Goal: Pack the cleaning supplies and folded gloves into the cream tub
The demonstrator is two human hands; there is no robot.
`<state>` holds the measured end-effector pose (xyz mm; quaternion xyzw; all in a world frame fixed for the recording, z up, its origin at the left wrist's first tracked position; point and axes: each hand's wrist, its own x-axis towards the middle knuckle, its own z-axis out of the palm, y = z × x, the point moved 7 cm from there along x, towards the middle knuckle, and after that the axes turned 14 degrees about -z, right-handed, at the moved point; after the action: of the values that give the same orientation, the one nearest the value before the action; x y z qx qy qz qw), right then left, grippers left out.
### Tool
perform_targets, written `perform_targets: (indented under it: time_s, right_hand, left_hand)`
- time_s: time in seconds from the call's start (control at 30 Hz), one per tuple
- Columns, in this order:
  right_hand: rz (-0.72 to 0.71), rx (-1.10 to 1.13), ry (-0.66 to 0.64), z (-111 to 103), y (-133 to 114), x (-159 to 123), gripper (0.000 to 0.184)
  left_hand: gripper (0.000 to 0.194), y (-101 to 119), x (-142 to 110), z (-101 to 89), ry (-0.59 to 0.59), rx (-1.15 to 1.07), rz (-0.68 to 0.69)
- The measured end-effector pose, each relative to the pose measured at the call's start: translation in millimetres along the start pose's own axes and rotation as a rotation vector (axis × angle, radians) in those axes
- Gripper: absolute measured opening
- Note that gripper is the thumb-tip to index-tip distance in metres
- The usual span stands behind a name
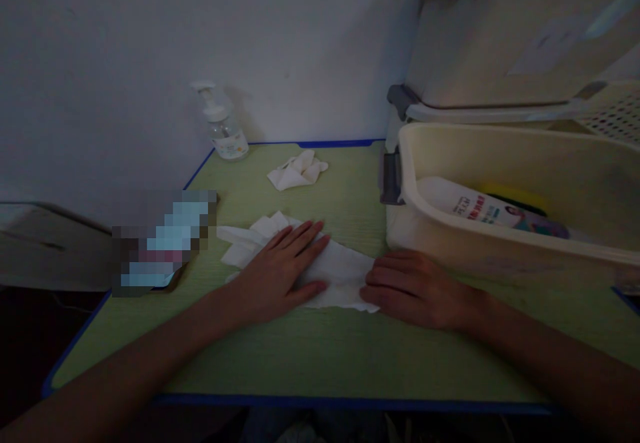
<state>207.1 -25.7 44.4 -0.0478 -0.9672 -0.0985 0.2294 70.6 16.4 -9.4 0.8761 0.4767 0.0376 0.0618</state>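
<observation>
A white tissue (340, 266) lies partly spread on the green tabletop, with loose folds at its left end. My left hand (283, 266) rests flat on it, fingers stretched out and pointing away from me. At the tissue's right end, my right hand (413, 289) has its fingers curled over the edge and grips it. Behind them, a crumpled white tissue (299, 170) sits apart from both hands.
A clear pump bottle (229, 137) stands at the back left. A blurred-out phone (170, 239) lies at the left edge. On the right, a cream plastic bin (500, 229) holds a white bottle (480, 206) and a yellow sponge (517, 199). The blue-edged table (360, 363) meets a wall behind.
</observation>
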Motion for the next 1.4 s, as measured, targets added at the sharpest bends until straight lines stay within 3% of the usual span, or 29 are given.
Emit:
perform_targets:
  time_s: [0.33,0.53,0.87,1.17,1.4]
  right_hand:
    - [-0.061,0.002,0.060,-25,-10,-5,0.021]
    - [-0.037,0.064,0.099,-25,-10,-7,0.019]
    - [-0.101,0.270,-0.185,-12,-17,-2,0.035]
    - [-0.118,0.141,-0.320,-2,-29,-3,0.014]
    - [0.085,0.284,-0.415,-1,-27,-10,0.004]
  left_hand:
    - [0.061,0,0,-0.9,-0.014,-0.002,-0.011]
    - [0.060,-1,0,-0.6,-0.007,-0.013,-0.001]
    - [0.061,0,-2,-0.8,0.003,-0.014,0.008]
    - [0.064,4,-3,-1.8,-0.018,0.039,0.009]
    - [0.061,6,-4,-2.1,0.015,0.012,-0.001]
